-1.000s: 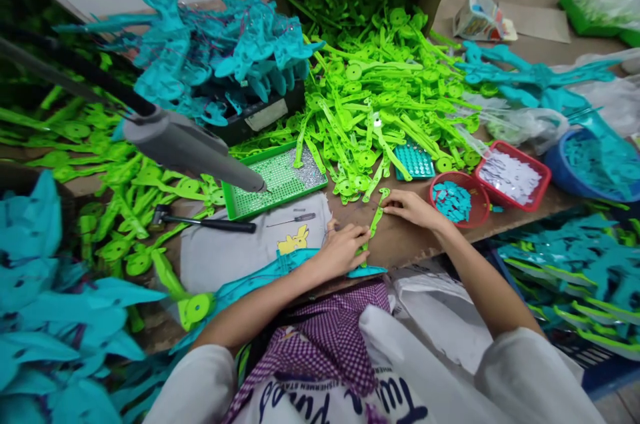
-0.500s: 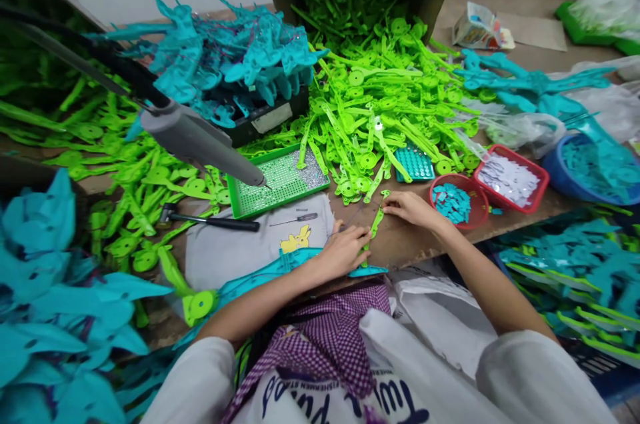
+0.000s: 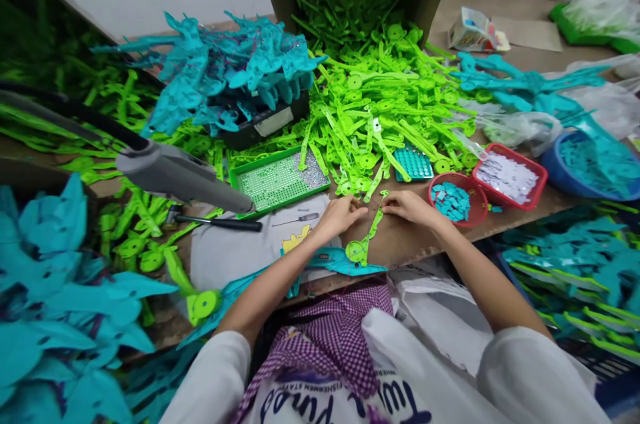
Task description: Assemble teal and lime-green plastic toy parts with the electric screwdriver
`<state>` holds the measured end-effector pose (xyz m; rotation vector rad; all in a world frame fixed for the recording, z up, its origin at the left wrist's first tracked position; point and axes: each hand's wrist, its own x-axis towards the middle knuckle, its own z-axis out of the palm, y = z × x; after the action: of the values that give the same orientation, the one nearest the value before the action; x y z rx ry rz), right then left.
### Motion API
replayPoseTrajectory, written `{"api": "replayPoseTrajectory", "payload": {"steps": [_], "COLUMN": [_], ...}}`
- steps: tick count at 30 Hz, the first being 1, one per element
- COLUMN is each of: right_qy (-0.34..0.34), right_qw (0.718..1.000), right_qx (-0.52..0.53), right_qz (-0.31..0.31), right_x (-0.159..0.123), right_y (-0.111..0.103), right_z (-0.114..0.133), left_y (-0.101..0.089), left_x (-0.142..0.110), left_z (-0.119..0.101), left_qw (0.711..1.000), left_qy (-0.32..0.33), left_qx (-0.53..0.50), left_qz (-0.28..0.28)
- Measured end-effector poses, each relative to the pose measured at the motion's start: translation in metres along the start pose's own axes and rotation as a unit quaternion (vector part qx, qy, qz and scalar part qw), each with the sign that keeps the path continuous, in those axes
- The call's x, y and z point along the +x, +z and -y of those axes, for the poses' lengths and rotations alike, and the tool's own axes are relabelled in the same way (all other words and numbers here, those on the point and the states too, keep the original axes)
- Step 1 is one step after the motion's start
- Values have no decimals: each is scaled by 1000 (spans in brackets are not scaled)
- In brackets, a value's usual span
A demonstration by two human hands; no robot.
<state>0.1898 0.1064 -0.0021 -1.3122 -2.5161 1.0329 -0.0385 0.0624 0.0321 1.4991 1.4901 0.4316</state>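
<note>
A lime green plastic strip with a round end lies on the brown table between my hands, its disc end near the table edge. My right hand pinches the strip's far end with closed fingers. My left hand rests just left of the strip, fingers curled at its upper part, and what it holds is hidden. A teal plastic piece lies under the strip at the near edge.
A big heap of green strips spills from a cardboard box. A teal pile, a green studded tray, a small teal tray, a red bowl, a red basket, a grey hanging tool, a hammer and a screwdriver surround the hands.
My left hand has moved up from the strip's near round end to its upper part, uncovering the disc. The right hand has stayed on the far end.
</note>
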Motion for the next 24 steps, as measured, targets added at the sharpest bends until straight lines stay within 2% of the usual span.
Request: {"api": "replayPoseTrajectory", "payload": {"steps": [2, 5, 7, 8, 10, 11, 13, 14, 16, 18, 21, 24], "right_qy": [-1, 3, 8, 10, 14, 15, 18, 19, 22, 29, 36, 34], "right_qw": [1000, 1000, 1000, 1000, 1000, 1000, 1000, 1000, 1000, 999, 998, 998], "right_qx": [-2, -5, -8, -9, -9, -9, -8, -6, 3, 12, 22, 27], "right_qz": [4, 5, 4, 5, 6, 8, 13, 15, 21, 30, 39, 38], "right_x": [1, 2, 2, 2, 1, 1, 2, 3, 4, 6, 8, 8], "right_y": [0, 0, 0, 0, -1, -1, -2, -3, -3, -3, -2, -2], "right_z": [-1, -1, -1, -1, 0, 0, 0, 0, -2, -4, -6, -6], "left_y": [9, 17, 16, 14, 12, 13, 19, 25, 42, 60, 79, 81], "left_x": [4, 3, -1, -4, -12, -18, -30, -36, -47, -55, -62, -66], "left_z": [5, -4, -12, -16, -21, -23, -27, -29, -33, -37, -38, -32], "left_qw": [990, 949, 917, 913, 927, 942, 982, 996, 987, 961, 931, 928], "left_qy": [-35, -77, -106, -119, -130, -116, -42, 12, 102, 140, 181, 189], "left_qx": [-137, -305, -380, -384, -347, -310, -182, -81, 121, 236, 303, 305], "left_qz": [13, 34, 57, 66, 62, 44, -4, -21, -12, 36, 95, 99]}}
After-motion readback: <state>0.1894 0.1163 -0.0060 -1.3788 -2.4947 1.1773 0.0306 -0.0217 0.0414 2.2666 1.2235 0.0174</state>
